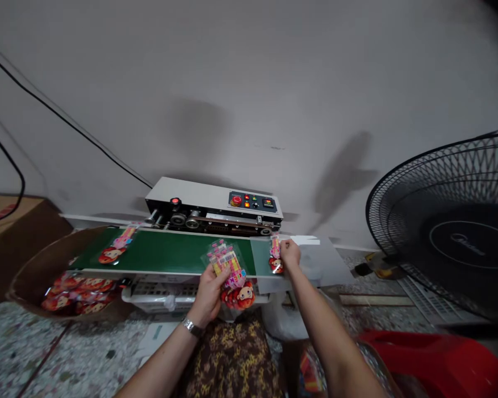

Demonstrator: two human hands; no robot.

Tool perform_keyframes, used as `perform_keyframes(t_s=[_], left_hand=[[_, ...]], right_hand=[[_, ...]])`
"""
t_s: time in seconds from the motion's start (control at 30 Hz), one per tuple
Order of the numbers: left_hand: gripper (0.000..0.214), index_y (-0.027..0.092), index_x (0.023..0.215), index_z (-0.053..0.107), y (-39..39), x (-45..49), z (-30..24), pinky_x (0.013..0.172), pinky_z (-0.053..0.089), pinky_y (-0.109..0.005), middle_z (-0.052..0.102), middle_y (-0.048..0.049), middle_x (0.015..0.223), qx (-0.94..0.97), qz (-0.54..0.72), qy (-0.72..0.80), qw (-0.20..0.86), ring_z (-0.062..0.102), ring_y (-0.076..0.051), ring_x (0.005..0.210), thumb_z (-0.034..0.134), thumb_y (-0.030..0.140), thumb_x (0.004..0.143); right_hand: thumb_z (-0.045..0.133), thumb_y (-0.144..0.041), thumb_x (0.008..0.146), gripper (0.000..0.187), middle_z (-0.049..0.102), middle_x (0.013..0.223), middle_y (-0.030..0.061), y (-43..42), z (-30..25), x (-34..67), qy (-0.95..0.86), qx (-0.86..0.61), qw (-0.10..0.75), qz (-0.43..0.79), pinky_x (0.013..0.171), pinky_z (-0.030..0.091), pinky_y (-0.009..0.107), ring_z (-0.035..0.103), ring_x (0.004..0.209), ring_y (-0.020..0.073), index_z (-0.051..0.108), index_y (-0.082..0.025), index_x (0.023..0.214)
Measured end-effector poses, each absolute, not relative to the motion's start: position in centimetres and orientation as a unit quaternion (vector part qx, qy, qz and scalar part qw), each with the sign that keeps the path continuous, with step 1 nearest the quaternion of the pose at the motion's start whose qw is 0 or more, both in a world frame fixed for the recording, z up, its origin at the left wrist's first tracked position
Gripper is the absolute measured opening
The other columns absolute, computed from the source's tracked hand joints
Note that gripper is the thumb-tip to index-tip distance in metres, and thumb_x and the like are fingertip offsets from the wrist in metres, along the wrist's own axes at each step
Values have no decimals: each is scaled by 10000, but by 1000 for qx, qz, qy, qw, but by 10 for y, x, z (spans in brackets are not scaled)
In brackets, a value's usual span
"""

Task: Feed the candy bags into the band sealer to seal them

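My left hand [208, 294] grips a fanned stack of clear plastic packets [234, 272], printed pink and yellow with a red-haired cartoon figure at the bottom. These hang over the front edge of a green conveyor belt [170, 253]. At the belt's right end, my right hand [290, 254] pinches the side of a single packet [276, 258], its top edge close to the band sealing machine [199, 200]. Red and green lights glow on the machine's control panel [253, 201]. Another packet [118, 244] lies on the belt's left end, away from both hands.
Below the belt's left end stands a brown carton [27, 301] holding several packets. A white basket [149, 301] sits under the belt. To the right are a black fan [452, 237] and a red plastic object [431, 359]. A black cable [66, 113] runs along the wall.
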State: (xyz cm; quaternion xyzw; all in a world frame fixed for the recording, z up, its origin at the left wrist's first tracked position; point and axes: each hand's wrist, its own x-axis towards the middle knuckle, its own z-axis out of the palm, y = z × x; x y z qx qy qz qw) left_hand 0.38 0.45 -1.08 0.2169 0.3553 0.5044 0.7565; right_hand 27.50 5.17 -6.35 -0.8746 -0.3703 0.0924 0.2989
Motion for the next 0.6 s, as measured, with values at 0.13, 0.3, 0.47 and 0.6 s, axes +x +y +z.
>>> perform_keyframes(t_s=[0.13,0.3,0.47,0.6], left_hand=[[352,153,921,589,4,5,-8,711,505,-283,679,-42,858,212,504,352,760,629,-145,710,748,221,615],[361,166,945,594,3,6,-3,736,498,-289,681,-47,898,216,501,340,766,634,-150,734,742,236,623],[374,165,967,592,1,12,-1,762,490,-303,680,-61,933,223,503,324,769,636,-165,774,736,235,630],[387,161,963,593,0,16,-6,772,486,-316,675,-74,957,225,502,325,769,634,-187,816,743,250,618]], right_hand=[[465,-338,756,239,622,742,83,63,-60,257,-407,-862,287,96,599,378,272,562,685,195,640,-185,814],[479,-396,776,363,609,932,83,43,-35,219,-520,-731,407,175,659,427,265,548,748,167,575,-177,1050],[518,-429,780,288,606,726,9,7,-10,170,-577,-576,441,376,577,417,210,521,633,119,612,-165,844],[518,-410,782,258,597,706,5,0,-9,167,-557,-604,481,306,601,413,212,520,644,122,596,-163,776]])
